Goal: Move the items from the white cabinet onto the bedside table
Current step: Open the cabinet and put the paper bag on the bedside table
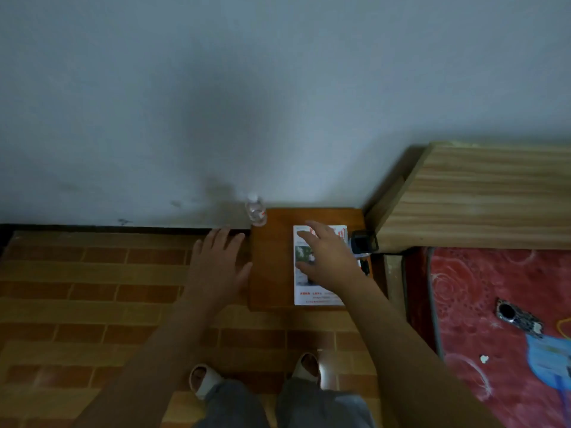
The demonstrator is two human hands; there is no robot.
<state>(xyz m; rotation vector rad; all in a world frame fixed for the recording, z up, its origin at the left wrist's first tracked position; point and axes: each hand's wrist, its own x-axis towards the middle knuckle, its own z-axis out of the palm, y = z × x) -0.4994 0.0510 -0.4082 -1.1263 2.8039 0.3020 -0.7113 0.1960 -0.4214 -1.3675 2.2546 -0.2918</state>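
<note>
My right hand (327,257), fingers spread, hovers over the white printed leaflet (312,291) lying flat on the small brown wooden bedside table (272,267). My left hand (217,264), fingers straight, holds nothing. A clear plastic bottle (255,211) stands upright at the table's far left corner.

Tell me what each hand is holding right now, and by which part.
Nothing is held. The left hand hangs open beside the bedside table; the right hand is spread open above the leaflet.

Red print on white leaflet (312,291) lying on bedside table (272,267), too blurred to read
</note>
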